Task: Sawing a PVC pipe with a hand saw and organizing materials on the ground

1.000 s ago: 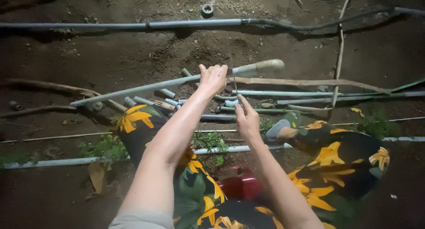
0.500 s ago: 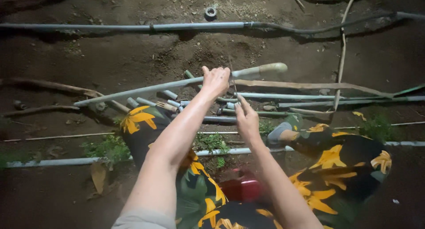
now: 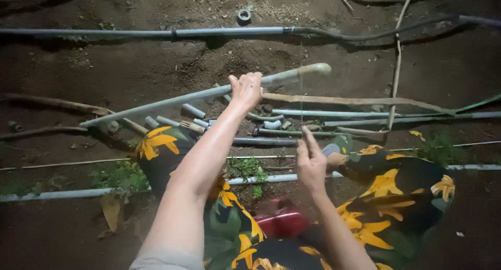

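Long grey pipe (image 3: 172,101) lies slanted on the dirt ground (image 3: 130,66), just ahead of my knees, its capped end (image 3: 315,69) up right. My left hand (image 3: 246,88) wraps it near that end, fingers closed around it. My right hand (image 3: 311,165) is off it, over my lap, fingers loosely spread, holding nothing I can see. Best approach, I'd say: keep the grip firm and the pipe low. Pipe looks thin, dusty and slightly bowed. Short pipe offcuts (image 3: 193,112) lie just beneath; another long pipe (image 3: 141,32) runs along the far edge.
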